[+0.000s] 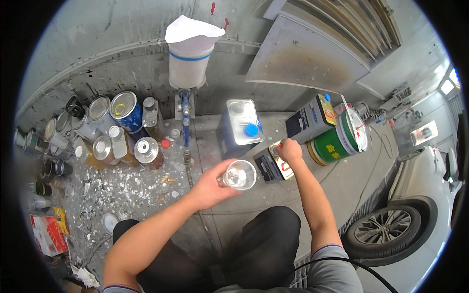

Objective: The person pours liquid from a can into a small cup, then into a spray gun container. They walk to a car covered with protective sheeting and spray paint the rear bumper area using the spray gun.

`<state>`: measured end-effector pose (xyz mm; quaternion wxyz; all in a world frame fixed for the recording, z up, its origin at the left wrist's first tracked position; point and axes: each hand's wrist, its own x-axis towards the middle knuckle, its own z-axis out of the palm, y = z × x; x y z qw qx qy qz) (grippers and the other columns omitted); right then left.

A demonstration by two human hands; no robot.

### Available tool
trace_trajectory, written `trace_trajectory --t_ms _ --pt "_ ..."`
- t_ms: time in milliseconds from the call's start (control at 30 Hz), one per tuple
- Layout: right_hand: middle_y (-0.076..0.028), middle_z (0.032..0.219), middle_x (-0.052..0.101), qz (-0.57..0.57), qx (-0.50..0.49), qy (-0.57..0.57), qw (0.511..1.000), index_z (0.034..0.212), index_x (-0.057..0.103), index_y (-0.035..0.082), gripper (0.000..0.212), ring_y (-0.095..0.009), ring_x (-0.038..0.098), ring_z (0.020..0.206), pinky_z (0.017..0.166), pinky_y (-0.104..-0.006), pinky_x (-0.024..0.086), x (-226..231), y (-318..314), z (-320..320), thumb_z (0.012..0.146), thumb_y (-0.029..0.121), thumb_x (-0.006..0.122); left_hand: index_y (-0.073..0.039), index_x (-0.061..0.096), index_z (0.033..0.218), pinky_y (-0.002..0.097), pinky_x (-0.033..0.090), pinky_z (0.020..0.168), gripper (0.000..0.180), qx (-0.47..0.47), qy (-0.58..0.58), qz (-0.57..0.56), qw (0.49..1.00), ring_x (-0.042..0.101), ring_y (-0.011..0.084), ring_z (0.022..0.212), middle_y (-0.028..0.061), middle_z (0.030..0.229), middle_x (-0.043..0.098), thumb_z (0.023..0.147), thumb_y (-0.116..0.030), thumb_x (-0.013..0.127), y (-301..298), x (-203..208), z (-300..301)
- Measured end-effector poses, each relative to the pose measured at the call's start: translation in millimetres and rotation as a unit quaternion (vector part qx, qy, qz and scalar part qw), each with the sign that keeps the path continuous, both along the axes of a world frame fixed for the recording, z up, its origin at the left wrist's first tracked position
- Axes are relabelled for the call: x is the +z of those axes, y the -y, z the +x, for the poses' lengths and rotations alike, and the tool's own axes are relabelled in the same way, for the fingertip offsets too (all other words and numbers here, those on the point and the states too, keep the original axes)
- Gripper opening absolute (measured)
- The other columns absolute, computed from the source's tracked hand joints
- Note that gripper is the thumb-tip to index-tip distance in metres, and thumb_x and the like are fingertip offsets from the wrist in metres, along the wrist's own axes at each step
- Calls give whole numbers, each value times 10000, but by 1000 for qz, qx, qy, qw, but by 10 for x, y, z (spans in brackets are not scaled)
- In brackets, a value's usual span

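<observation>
My left hand (213,184) is wrapped round a clear plastic cup (240,175), its open mouth facing up. A little clear or whitish content may lie at its bottom. To the right of the cup, a small dark rectangular can (266,166) with a pale top stands on the floor. My right hand (291,151) is closed at the top of this can, its fingers curled at the cap area. My knuckles hide whether they pinch a cap or the handle. A larger rectangular canister (243,124) with a blue cap is just beyond the cup.
Another dark can (310,118) and a green bucket (337,139) stand at right. Paint tins (126,110) and bottles (149,152) crowd the left. A white container on a stand (188,68) rises at the wall. A car wheel (383,232) is at far right.
</observation>
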<state>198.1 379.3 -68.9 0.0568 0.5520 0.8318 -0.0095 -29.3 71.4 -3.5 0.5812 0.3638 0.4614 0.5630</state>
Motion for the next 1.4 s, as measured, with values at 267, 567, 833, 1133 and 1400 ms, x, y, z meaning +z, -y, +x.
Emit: trace_trajectory --t_ms 267,567,833,1133,1400 --pt "-175 1136 742 -10 226 -133 965 1215 756 120 340 -410 714 1043 884 -499 584 207 22 385 892 68 663 -49 488 1573 328 577 1028 804 9 -17 5 1000 632 134 1280 45 1453 624 853 5 842 19 -93 -36" --pt "-210 1344 644 -4 27 -23 999 1475 582 63 771 -418 651 1208 984 -557 555 -30 466 705 895 537 767 -54 481 1581 353 563 1065 816 0 -10 1 1000 605 150 1332 48 1470 612 855 -5 850 8 -195 -32" --pt "-248 1402 523 31 7 -129 991 1585 436 169 1020 -465 524 1260 1026 -555 508 -461 687 795 750 522 902 -47 452 1597 373 541 1112 852 -17 6 6 1000 573 173 1388 53 1499 592 848 0 855 -32 -269 5" --pt "-263 1334 601 -87 118 19 989 1533 578 250 913 -462 555 1250 1051 -522 529 1147 733 685 741 590 880 -46 411 1619 394 515 1159 902 -38 8 -8 999 513 189 1458 66 1565 531 840 0 864 -72 -325 45" --pt "-193 1249 639 -149 278 202 927 1479 638 276 816 -410 579 1229 975 -473 553 2743 1160 115 749 525 906 -40 451 1597 389 518 1154 877 -37 -2 -9 999 503 200 1462 83 1569 526 830 -8 874 -201 -409 166"
